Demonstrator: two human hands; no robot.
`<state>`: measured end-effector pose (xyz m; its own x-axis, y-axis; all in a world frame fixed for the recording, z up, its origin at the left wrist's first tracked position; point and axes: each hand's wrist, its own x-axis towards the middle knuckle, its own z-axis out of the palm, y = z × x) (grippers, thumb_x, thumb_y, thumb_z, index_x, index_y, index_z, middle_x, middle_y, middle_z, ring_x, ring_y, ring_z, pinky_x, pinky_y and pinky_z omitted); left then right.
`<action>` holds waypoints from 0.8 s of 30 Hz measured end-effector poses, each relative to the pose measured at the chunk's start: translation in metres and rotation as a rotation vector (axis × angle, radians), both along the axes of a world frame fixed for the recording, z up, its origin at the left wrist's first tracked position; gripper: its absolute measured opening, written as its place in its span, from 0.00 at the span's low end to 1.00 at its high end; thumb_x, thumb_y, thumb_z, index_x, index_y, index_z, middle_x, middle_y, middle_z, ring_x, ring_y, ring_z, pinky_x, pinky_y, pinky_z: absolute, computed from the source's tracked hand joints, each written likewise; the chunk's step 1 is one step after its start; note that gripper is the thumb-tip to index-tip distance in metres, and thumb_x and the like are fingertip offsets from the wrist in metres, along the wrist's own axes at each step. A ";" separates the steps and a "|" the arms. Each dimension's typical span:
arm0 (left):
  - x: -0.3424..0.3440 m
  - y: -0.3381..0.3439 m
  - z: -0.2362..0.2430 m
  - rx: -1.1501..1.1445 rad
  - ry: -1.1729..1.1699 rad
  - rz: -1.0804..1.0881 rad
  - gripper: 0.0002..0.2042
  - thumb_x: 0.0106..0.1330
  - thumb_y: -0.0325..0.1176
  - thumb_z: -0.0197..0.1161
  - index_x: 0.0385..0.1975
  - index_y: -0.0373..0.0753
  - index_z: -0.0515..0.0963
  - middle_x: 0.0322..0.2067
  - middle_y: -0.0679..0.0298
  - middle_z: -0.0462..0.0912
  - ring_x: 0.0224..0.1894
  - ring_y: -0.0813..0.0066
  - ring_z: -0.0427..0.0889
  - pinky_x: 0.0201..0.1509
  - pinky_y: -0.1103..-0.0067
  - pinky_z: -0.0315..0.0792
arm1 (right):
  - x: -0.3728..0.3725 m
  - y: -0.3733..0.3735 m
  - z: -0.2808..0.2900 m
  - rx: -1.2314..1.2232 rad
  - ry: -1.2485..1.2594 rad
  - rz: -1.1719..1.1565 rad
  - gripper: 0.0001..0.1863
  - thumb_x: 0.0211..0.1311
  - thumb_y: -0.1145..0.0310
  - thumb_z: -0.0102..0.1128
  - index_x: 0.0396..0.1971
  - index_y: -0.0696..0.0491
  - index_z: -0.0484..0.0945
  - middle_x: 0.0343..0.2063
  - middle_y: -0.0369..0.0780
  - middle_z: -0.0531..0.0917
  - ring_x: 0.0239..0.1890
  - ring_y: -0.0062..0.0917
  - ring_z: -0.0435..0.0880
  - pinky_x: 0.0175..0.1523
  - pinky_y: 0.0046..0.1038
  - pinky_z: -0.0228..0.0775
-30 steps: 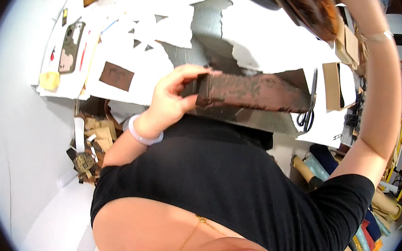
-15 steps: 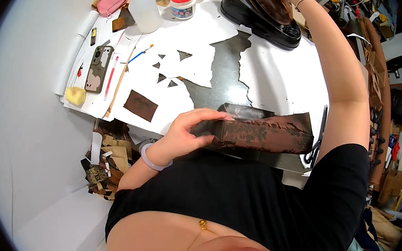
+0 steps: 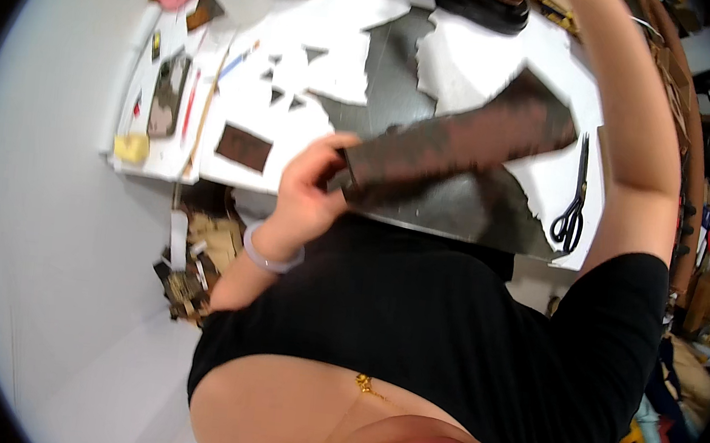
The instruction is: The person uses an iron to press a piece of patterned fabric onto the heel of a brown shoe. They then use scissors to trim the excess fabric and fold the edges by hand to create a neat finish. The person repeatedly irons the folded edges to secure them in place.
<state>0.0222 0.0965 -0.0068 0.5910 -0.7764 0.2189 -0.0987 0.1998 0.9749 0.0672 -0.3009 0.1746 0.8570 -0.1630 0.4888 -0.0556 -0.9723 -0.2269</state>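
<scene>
My left hand point(image 3: 311, 185), with a pale bangle at its wrist, grips the near left end of a long brown mottled leather piece point(image 3: 461, 138). The leather has a folded, box-like form and is tilted, its right end raised above the table; motion blurs it. My right forearm point(image 3: 631, 103) stretches to the far right, and its hand lies beyond the top edge. Near that side, a dark glossy object on a black base point(image 3: 478, 7) is partly cut off.
Black scissors point(image 3: 574, 208) lie at the right of the white-papered table. A small brown leather rectangle point(image 3: 244, 148), several dark triangular scraps, a phone point(image 3: 167, 97), a blue brush point(image 3: 238, 63) and a yellow sponge point(image 3: 131, 148) are on the left. Bottles stand at the back.
The leather piece has been lifted and tilted, its right end rising away from me, uncovering the scissors. My right hand has moved up out of view. The whole view has shifted.
</scene>
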 end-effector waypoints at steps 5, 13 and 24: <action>-0.025 -0.011 -0.009 -0.116 0.001 0.179 0.22 0.53 0.18 0.76 0.49 0.30 0.80 0.47 0.60 0.81 0.45 0.71 0.81 0.51 0.77 0.76 | -0.127 0.136 0.002 0.072 -0.183 0.193 0.17 0.71 0.65 0.63 0.53 0.60 0.81 0.49 0.45 0.85 0.54 0.32 0.83 0.60 0.31 0.73; -0.066 -0.033 -0.031 -0.218 -0.139 0.209 0.23 0.57 0.21 0.76 0.52 0.35 0.77 0.46 0.62 0.80 0.44 0.76 0.81 0.44 0.80 0.77 | -0.214 0.211 -0.118 -0.095 -0.281 0.192 0.38 0.46 0.61 0.83 0.58 0.54 0.76 0.58 0.44 0.83 0.62 0.36 0.80 0.74 0.47 0.56; -0.058 -0.022 -0.030 -0.165 -0.538 0.117 0.27 0.57 0.20 0.76 0.57 0.34 0.73 0.52 0.59 0.78 0.49 0.68 0.84 0.49 0.75 0.82 | -0.228 0.231 -0.108 0.089 -0.232 0.151 0.21 0.54 0.69 0.77 0.49 0.48 0.85 0.52 0.40 0.86 0.59 0.36 0.83 0.76 0.47 0.52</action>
<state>-0.0361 0.0747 -0.0370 0.4428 -0.6426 0.6254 -0.6026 0.3032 0.7382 -0.1607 -0.0704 0.0668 0.7418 -0.0934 0.6641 0.1512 -0.9415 -0.3013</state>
